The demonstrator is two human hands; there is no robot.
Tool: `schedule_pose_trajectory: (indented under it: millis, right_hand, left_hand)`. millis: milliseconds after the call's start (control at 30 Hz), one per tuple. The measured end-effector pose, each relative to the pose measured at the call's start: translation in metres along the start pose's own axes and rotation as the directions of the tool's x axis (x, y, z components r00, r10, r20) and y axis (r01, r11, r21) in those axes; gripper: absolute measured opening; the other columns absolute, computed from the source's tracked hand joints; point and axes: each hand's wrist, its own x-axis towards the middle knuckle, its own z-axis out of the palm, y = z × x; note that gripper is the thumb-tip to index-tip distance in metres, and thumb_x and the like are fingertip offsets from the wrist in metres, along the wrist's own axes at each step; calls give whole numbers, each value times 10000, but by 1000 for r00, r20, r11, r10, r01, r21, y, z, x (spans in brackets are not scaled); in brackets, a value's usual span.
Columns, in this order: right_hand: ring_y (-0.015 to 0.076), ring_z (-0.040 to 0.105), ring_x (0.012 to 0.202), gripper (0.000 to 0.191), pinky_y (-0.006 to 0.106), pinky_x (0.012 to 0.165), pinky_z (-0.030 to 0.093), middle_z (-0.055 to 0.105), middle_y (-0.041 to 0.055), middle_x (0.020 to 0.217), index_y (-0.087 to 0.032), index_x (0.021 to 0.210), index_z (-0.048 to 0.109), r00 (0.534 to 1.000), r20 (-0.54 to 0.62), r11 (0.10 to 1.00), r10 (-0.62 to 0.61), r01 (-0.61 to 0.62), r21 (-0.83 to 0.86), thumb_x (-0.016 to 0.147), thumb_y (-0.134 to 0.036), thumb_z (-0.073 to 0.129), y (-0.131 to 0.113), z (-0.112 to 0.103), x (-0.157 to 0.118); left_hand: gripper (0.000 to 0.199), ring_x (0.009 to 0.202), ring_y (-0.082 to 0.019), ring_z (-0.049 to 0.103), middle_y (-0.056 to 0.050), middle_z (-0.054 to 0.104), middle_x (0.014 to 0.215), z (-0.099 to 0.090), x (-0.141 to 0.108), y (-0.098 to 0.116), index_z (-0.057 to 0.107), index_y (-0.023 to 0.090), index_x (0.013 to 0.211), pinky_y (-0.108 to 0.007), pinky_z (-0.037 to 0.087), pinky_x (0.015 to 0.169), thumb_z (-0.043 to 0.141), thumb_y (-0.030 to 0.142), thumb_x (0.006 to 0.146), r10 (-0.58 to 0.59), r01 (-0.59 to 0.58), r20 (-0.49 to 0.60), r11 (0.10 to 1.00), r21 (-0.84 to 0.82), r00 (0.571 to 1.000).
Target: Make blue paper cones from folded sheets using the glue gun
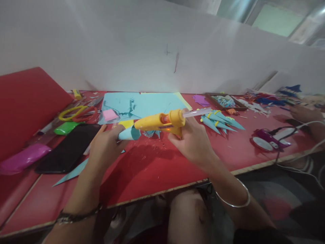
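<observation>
My right hand (194,140) is wrapped round the handle of a yellow hot glue gun (152,122), with a clear glue stick (196,113) poking out of its back end. The gun's nozzle points left, at the open end of a light blue paper cone (129,134). That cone is pinched in my left hand (108,142); whether the nozzle touches the paper I cannot tell. Below my left wrist lies a flat pointed piece of blue paper (73,173). Several finished-looking blue cones with yellow trim (219,120) are bunched to the right of my right hand.
Blue paper sheets (149,103) lie along the wall. At left are a black phone (68,149), yellow-handled scissors (72,113), and green (67,128) and magenta packets (25,157). A brown tray (238,107), a purple device with cables (270,139) and another person's hand (302,113) are at right.
</observation>
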Motion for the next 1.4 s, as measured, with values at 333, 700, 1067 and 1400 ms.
schedule_pose_trajectory:
  millis: [333,700,1067,1400]
  right_hand:
    - [126,501,588,359,263,491,340,534,85,949,-171,1067,522,997,76,998,-19,23,-58,726,-193,412,5,-3,-2]
    - [132,504,606,347,263,490,321,533,82,953,-164,1050,500,992,122,997,-22,30,-67,719,-160,397,8,-4,-4]
    - [187,549,777,395,301,613,426,540,77,984,-166,1096,494,990,138,991,-26,7,136,714,-265,483,3,-3,-1]
    - [196,554,810,346,320,672,439,574,72,875,-154,972,552,996,64,961,57,-72,266,695,-360,568,8,2,5]
  left_hand:
    - [65,707,-199,524,-13,508,636,3,-2,0,488,230,720,-240,212,483,481,281,762,-54,60,-97,997,54,994]
    - [133,649,-167,558,-22,593,794,3,-4,-1,539,233,807,-244,272,469,442,321,784,-45,66,-157,989,129,987]
    - [90,793,-200,569,-20,593,768,3,-5,0,520,238,787,-249,271,472,436,268,805,20,4,-160,988,151,987]
    - [66,786,-185,562,-34,625,843,3,-4,0,528,219,780,-250,261,494,490,272,792,-12,37,-167,988,147,986]
